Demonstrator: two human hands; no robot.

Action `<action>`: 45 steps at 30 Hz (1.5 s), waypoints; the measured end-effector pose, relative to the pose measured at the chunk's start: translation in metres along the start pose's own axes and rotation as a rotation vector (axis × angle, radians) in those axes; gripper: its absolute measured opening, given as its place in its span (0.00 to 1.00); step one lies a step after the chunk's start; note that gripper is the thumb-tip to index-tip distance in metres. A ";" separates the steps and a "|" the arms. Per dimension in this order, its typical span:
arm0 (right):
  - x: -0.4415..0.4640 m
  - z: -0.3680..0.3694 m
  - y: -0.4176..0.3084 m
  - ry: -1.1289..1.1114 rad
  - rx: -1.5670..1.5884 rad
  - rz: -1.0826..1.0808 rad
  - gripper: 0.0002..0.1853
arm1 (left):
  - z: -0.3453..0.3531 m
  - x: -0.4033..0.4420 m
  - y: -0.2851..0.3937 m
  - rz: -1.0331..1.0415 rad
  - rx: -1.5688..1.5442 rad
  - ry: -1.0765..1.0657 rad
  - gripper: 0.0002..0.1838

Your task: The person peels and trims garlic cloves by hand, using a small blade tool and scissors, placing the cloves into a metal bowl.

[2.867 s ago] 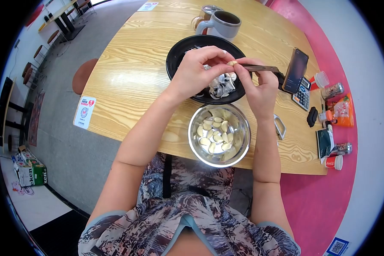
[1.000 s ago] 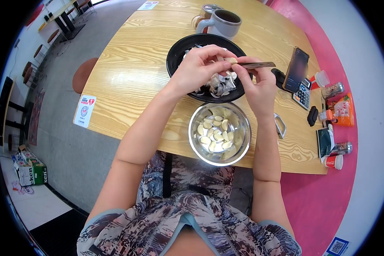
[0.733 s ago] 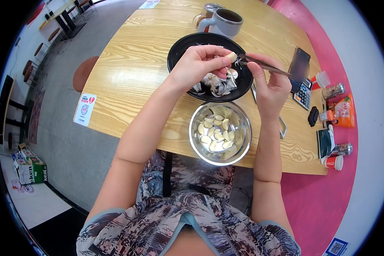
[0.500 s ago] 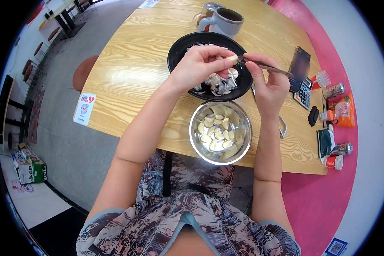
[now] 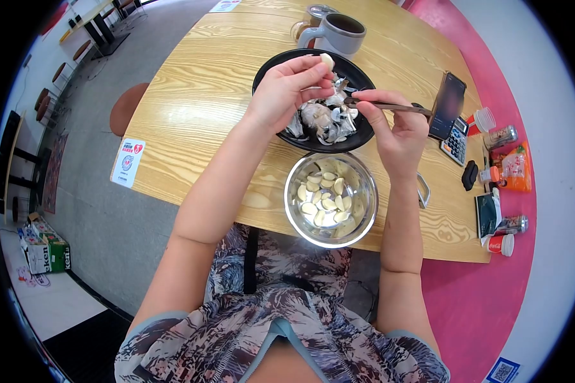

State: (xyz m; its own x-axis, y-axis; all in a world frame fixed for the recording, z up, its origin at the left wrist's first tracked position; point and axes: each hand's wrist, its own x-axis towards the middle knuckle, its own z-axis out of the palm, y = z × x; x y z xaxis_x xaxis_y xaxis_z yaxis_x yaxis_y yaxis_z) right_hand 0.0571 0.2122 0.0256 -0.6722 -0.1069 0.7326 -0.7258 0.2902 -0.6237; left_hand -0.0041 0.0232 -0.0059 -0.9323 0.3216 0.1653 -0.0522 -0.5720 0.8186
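My left hand (image 5: pixel 286 88) pinches a pale garlic clove (image 5: pixel 327 61) between thumb and fingertips, over the left side of a black plate (image 5: pixel 368 135). Metal tweezers (image 5: pixel 399 108) are gripped in my right hand (image 5: pixel 399 131), their tips pointing left over the plate's right part. On the plate lie garlic skins and what looks like a garlic bulb (image 5: pixel 315 115). Just below it, nearer to me, stands a steel bowl (image 5: pixel 369 220) with several peeled cloves (image 5: pixel 328 204) inside.
Behind the plate are a grey mug (image 5: pixel 345 39) and a glass jar (image 5: pixel 321 11). To the right, a phone (image 5: pixel 447 105) leans by a calculator (image 5: pixel 455 142). Paper cups, jars and an orange packet (image 5: pixel 515 167) line the table's right edge. A metal handle (image 5: pixel 423 190) lies beside my right forearm.
My left hand has moved up and left with the clove, away from the tweezers. The tweezers have parted from the clove and sit slightly lower, still in my right hand.
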 end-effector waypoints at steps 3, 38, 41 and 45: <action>0.001 -0.001 0.002 0.027 0.022 0.021 0.03 | -0.005 0.002 0.002 0.019 -0.024 0.004 0.14; -0.001 0.005 0.007 0.239 0.170 0.221 0.06 | 0.010 -0.003 0.000 0.197 0.286 -0.073 0.10; -0.003 0.005 0.014 0.215 0.128 0.258 0.06 | 0.008 -0.003 0.000 0.168 0.234 -0.061 0.10; 0.000 0.009 -0.003 0.269 0.224 0.211 0.07 | 0.012 -0.006 0.001 0.195 0.289 -0.075 0.10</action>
State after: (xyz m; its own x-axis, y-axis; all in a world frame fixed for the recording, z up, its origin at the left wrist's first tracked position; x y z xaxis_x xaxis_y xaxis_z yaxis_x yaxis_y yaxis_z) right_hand 0.0580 0.2032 0.0253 -0.7694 0.1943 0.6085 -0.6095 0.0616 -0.7904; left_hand 0.0058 0.0298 0.0010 -0.8851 0.2881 0.3654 0.2379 -0.3948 0.8874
